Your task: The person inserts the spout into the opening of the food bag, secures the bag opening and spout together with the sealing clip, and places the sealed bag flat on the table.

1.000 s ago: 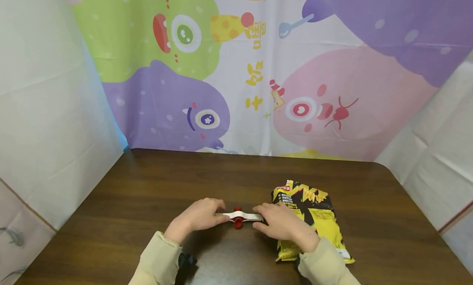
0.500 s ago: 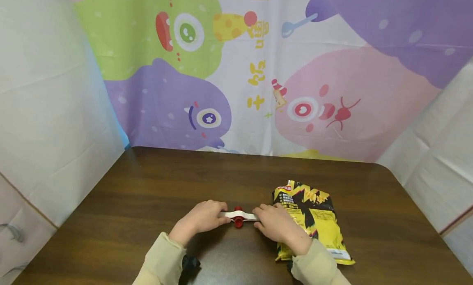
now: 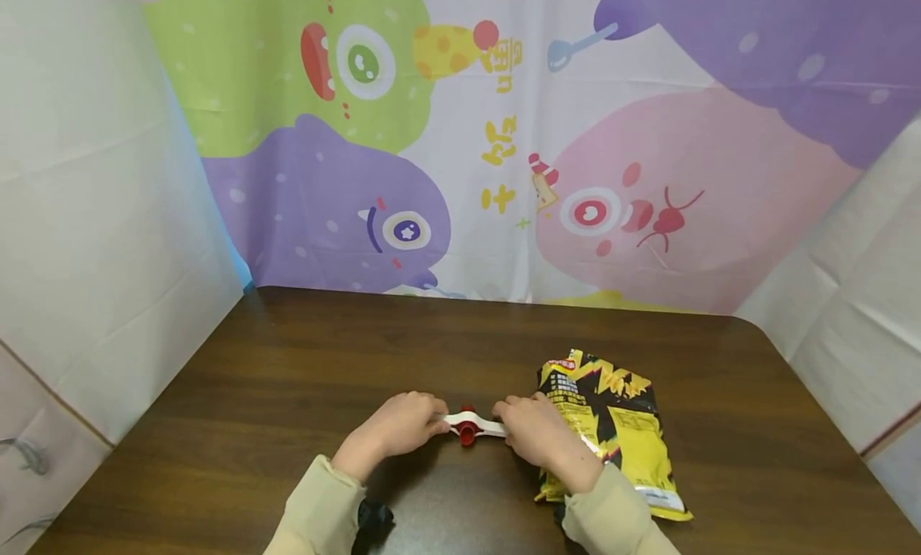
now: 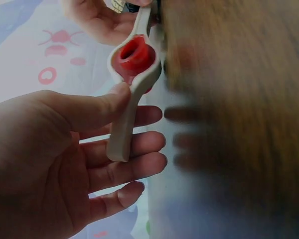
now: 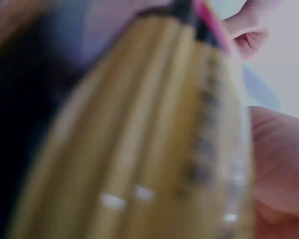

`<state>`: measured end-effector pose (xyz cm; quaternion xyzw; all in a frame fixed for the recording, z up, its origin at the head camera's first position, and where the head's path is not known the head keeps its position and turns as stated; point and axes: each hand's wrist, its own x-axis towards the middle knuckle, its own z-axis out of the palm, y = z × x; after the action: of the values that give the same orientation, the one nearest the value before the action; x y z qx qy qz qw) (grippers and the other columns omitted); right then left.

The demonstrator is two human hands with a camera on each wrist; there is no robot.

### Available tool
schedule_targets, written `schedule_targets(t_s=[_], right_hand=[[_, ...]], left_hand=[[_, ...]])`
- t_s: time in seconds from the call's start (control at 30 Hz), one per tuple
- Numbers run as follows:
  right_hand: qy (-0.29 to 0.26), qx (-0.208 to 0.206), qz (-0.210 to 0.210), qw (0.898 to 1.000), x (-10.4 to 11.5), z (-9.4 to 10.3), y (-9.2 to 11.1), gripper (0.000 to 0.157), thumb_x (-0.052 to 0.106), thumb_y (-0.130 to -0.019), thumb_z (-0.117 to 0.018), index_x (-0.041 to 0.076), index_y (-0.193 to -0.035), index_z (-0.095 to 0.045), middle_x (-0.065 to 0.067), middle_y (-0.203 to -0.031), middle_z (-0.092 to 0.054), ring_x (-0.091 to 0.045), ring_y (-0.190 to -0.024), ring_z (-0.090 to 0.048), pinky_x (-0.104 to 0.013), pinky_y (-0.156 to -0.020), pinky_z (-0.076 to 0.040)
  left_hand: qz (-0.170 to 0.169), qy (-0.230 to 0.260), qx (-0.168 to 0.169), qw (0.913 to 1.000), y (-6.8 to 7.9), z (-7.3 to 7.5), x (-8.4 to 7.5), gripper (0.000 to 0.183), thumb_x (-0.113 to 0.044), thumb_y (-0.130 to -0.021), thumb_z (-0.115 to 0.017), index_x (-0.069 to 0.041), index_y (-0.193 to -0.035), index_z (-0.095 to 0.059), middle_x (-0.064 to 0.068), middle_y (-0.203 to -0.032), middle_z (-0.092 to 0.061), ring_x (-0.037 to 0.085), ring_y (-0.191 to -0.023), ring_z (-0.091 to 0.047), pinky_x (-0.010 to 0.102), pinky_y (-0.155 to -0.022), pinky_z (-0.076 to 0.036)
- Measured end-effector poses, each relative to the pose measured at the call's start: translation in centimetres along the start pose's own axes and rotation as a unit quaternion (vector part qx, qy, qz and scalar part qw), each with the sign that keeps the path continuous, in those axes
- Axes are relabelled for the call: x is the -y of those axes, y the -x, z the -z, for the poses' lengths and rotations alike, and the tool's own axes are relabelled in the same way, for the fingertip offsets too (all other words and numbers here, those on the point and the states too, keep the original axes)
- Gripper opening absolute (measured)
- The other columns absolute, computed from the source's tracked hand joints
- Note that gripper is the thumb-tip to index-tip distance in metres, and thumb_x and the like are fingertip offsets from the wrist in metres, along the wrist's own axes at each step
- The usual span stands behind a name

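Observation:
Between my two hands is a white two-armed piece (image 3: pixel 492 429) with a red tubular hub (image 3: pixel 468 434) at its middle. In the left wrist view, the thumb of my left hand (image 4: pixel 45 144) presses one white arm (image 4: pixel 120 137) against the fingers behind it. My right hand (image 3: pixel 541 433) grips the opposite arm by its end, with its fingertips on it. The red hub (image 4: pixel 134 56) shows a round opening. The piece is close over the tabletop. Beneath and beside the right forearm lies a black and yellow snack bag (image 3: pixel 636 451).
The bag's yellow wrapper (image 5: pixel 144 124) fills much of the blurred right wrist view. All this is on a dark wooden table (image 3: pixel 345 339). A curtain (image 3: pixel 475 243) with cartoon monsters hangs behind its far edge, and pale cloth (image 3: pixel 93 179) flanks the sides.
My right hand has closed in on the right arm of the white piece. The red hub has turned a little to face nearer me. The snack bag has shifted slightly right.

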<state>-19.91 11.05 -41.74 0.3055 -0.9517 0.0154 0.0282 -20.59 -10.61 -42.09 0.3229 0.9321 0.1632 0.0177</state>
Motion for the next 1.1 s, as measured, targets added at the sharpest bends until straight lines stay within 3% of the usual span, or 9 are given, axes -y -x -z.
schedule_targets(t_s=[0.23,0.4,0.6,0.77,0.97,1.1], right_hand=[[-0.020,-0.014,-0.002,1.000,0.0,0.1,0.1,0.006,0.013,-0.078,-0.068,0.010,-0.082,-0.066,0.000,-0.073,-0.055,-0.016,-0.066,-0.054,-0.031,-0.062,-0.039],[-0.057,-0.042,-0.002,0.997,-0.2,0.4,0.3,0.007,0.010,-0.079,-0.066,0.007,-0.085,-0.064,0.000,-0.076,-0.054,-0.015,-0.066,-0.052,-0.030,-0.059,-0.041],[-0.135,-0.027,-0.018,0.990,-0.6,0.6,0.6,0.004,0.007,-0.084,-0.060,0.008,-0.088,-0.060,0.001,-0.076,-0.054,-0.012,-0.065,-0.050,-0.029,-0.058,-0.043],[-0.152,-0.028,-0.021,0.988,-0.9,0.7,0.6,0.004,0.007,-0.085,-0.058,0.008,-0.089,-0.058,0.002,-0.077,-0.055,-0.012,-0.068,-0.050,-0.031,-0.062,-0.044],[-0.193,-0.013,-0.040,0.980,-1.2,1.2,0.9,0.021,0.010,-0.086,-0.059,0.001,-0.105,-0.060,-0.008,-0.097,-0.062,-0.018,-0.084,-0.058,-0.037,-0.073,-0.047],[-0.217,-0.008,-0.037,0.975,-1.6,1.6,0.9,0.016,0.009,-0.086,-0.061,0.002,-0.099,-0.062,-0.002,-0.087,-0.058,-0.012,-0.072,-0.051,-0.030,-0.064,-0.044]], left_hand=[[0.012,-0.014,-0.012,0.9998,0.0,0.1,0.3,0.019,-0.022,-0.087,-0.060,-0.018,-0.069,-0.053,-0.011,-0.061,-0.044,0.006,-0.056,-0.038,0.024,-0.055,-0.034],[0.016,-0.012,-0.025,0.9995,-0.1,0.2,0.3,0.018,-0.023,-0.087,-0.059,-0.017,-0.072,-0.052,-0.010,-0.063,-0.044,0.007,-0.056,-0.038,0.024,-0.055,-0.034],[0.019,0.011,-0.024,0.9995,-0.2,0.3,0.3,0.018,-0.022,-0.089,-0.058,-0.016,-0.074,-0.051,-0.009,-0.063,-0.042,0.008,-0.055,-0.037,0.024,-0.055,-0.034],[0.037,0.038,-0.015,0.9985,-0.2,0.6,0.1,0.016,-0.024,-0.089,-0.057,-0.016,-0.077,-0.051,-0.009,-0.062,-0.040,0.006,-0.053,-0.034,0.023,-0.051,-0.032],[0.046,0.061,-0.015,0.9970,-0.4,0.9,-0.2,0.010,-0.024,-0.089,-0.058,-0.014,-0.085,-0.056,-0.009,-0.069,-0.049,0.007,-0.057,-0.040,0.024,-0.055,-0.036],[0.042,0.066,-0.017,0.9968,-0.5,1.1,-0.3,0.009,-0.022,-0.088,-0.059,-0.014,-0.088,-0.057,-0.009,-0.073,-0.053,0.007,-0.060,-0.044,0.024,-0.058,-0.038]])
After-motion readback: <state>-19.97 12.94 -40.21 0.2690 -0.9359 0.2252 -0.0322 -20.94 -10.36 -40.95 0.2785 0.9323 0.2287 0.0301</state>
